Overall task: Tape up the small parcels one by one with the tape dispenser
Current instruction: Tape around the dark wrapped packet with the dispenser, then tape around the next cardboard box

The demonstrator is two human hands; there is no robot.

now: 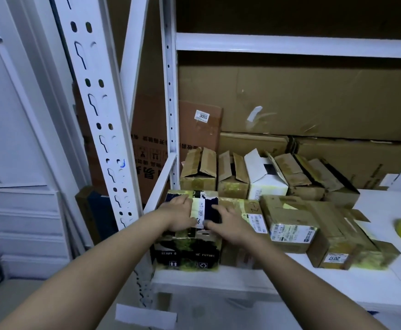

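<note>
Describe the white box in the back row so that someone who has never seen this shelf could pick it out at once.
Find the white shelf crowded with parcels. Along its back stands a row of small open boxes; the white box is third from the left upright. Its neighbours are all brown cardboard, and it alone is white, with a flap raised.

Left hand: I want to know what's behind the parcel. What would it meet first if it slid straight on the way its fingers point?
Probably the open-flapped brown box behind the dark printed parcel, where the left hand rests; depth is unclear.

White shelving upright (94,110), perhaps flattened cartons (313,101)
</note>
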